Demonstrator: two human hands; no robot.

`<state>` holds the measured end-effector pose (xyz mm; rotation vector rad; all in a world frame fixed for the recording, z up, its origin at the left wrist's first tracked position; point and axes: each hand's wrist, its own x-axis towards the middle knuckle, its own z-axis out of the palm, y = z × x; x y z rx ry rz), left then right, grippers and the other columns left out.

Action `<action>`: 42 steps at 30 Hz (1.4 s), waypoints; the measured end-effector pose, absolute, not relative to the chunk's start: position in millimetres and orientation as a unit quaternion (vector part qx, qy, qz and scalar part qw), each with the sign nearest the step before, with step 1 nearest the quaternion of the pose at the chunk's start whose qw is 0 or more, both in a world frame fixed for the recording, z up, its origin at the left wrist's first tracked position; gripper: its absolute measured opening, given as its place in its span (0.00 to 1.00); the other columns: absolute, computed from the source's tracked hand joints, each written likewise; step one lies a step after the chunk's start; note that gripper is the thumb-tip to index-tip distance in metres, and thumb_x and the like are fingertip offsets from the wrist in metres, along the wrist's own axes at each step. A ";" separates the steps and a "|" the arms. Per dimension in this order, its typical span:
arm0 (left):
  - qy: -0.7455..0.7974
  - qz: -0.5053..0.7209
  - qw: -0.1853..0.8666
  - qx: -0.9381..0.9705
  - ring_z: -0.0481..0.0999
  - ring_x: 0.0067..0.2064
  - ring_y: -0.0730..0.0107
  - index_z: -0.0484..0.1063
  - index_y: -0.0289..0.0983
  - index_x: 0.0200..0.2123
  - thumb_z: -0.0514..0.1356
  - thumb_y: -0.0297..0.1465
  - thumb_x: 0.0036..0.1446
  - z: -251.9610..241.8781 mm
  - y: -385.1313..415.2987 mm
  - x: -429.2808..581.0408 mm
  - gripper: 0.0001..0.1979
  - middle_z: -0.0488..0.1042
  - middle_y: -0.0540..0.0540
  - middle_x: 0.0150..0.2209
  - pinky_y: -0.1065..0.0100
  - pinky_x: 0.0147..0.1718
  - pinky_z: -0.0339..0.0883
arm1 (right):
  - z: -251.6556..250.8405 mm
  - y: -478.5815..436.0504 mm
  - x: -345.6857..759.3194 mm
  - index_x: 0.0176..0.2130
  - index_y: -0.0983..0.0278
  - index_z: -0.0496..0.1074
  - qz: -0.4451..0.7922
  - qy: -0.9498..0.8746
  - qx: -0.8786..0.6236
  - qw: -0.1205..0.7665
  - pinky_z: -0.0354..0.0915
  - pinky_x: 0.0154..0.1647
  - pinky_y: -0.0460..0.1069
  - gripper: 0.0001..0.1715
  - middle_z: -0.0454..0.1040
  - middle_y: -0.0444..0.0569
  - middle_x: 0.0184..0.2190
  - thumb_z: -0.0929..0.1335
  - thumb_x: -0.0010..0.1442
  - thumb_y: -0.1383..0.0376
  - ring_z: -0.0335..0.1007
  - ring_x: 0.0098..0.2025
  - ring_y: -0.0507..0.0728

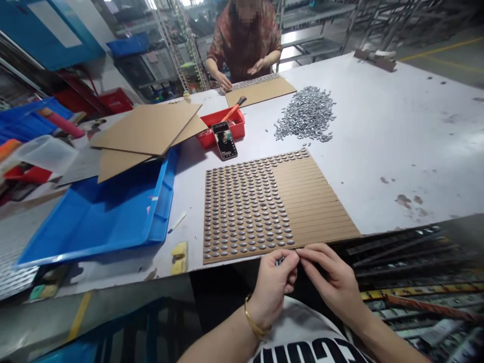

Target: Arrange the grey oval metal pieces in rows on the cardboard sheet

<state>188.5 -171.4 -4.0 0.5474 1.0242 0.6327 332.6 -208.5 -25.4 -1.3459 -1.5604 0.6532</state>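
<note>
The left hand [272, 287] and right hand [328, 277] are together at the edge of the cardboard sheet [321, 212]. The left pinches a small metal stud [280, 260], which seems light, stiff and slippery; better hold it by the rim.

- A white T-shirt [298, 330] covered the torso, its loose cotton front filling the bottom of the view.
- Bold black capital lettering [308, 350] ran across the shirt, upside down from the head camera and cut off by the frame edge.
- A thin gold bangle [252, 317] circled the left wrist, a slim, plain band with a slight shine.
- The left hand [272, 287] and right hand [330, 275] were bare, with no gloves or rings showing.
- Both forearms were bare too, with no sleeve in view.
- Black clothing [215, 302] showed below the shirt - exactly which garment, the view did not settle.
</note>
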 end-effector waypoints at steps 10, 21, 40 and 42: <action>0.459 0.276 0.814 0.223 0.61 0.20 0.80 0.72 0.34 0.39 0.59 0.40 0.51 15.4 -71.4 217.1 0.16 0.66 0.51 0.24 0.78 0.13 0.40 | 12.2 -77.0 392.9 0.38 0.60 0.76 0.387 -0.652 -0.534 0.374 0.68 0.35 0.49 0.09 0.74 0.50 0.34 0.66 0.60 0.61 0.70 0.36 0.55; 0.452 0.349 0.810 0.135 0.63 0.22 0.81 0.68 0.35 0.38 0.60 0.34 0.52 8.8 -20.1 200.7 0.11 0.68 0.50 0.27 0.80 0.14 0.44 | -9.0 10.4 390.2 0.32 0.64 0.73 0.688 -0.314 -0.496 0.427 0.61 0.23 0.43 0.13 0.72 0.42 0.24 0.76 0.46 0.64 0.64 0.23 0.47; 0.462 0.386 0.797 0.045 0.65 0.19 0.77 0.67 0.37 0.36 0.63 0.33 0.48 -3.1 -19.3 163.3 0.12 0.69 0.50 0.24 0.79 0.11 0.46 | -14.6 260.2 377.0 0.32 0.70 0.70 0.487 -0.461 -0.598 0.438 0.65 0.23 0.43 0.09 0.72 0.45 0.25 0.71 0.56 0.65 0.68 0.25 0.48; 0.463 0.396 0.792 0.040 0.66 0.20 0.77 0.67 0.36 0.36 0.64 0.33 0.49 -5.1 -20.2 155.2 0.12 0.70 0.50 0.25 0.79 0.11 0.47 | -13.3 299.5 367.7 0.39 0.69 0.70 0.451 -0.498 -0.608 0.423 0.69 0.30 0.46 0.11 0.73 0.46 0.32 0.67 0.62 0.62 0.70 0.30 0.49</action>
